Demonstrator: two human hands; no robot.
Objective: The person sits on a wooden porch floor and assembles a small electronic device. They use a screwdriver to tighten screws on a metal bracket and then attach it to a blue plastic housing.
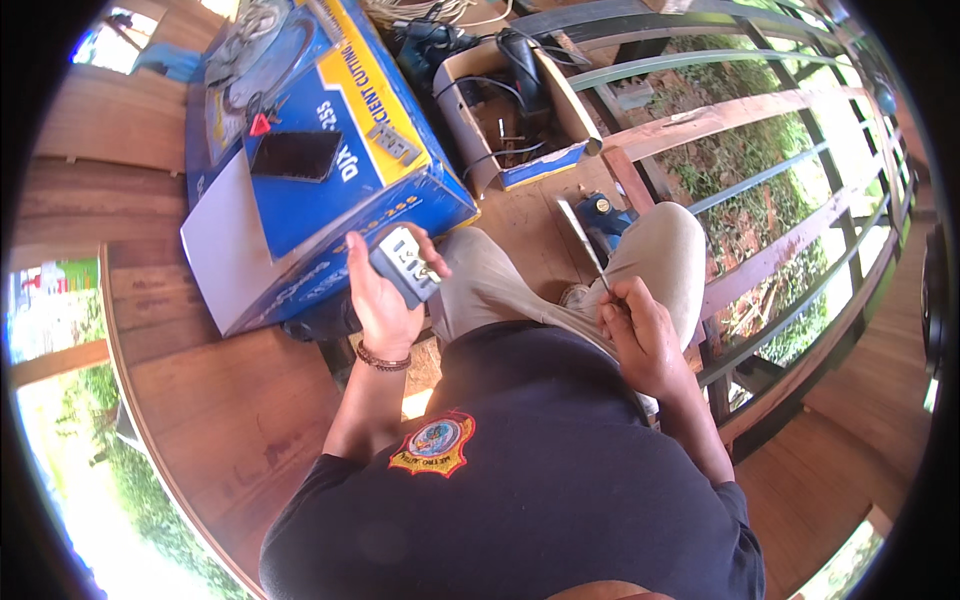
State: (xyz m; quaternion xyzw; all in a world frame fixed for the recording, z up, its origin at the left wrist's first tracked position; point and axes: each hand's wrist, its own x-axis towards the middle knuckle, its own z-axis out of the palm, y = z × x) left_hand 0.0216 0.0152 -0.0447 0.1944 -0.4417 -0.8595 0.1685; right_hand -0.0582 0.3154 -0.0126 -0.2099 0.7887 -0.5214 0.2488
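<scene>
My left hand (383,300) is closed around a small grey block (407,268). The block's pale face, turned up, carries dark cut-looking shapes. My right hand (642,328), over my right thigh, pinches the narrow end of a thin, flat metal tool (580,240) that looks like a file. Its wider end points away from me, and the tool and block are apart. On the large blue and yellow box (330,215) beyond my left hand lie a dark phone (297,155) and a small grey plate with cut-out shapes (395,143).
A red-tipped tool (261,124) lies behind the phone. An open cardboard box (545,172) holds a dark power tool (524,70) and cables. Near my right knee stands a blue tool (606,222). Slatted wooden railing (740,115) runs along the right.
</scene>
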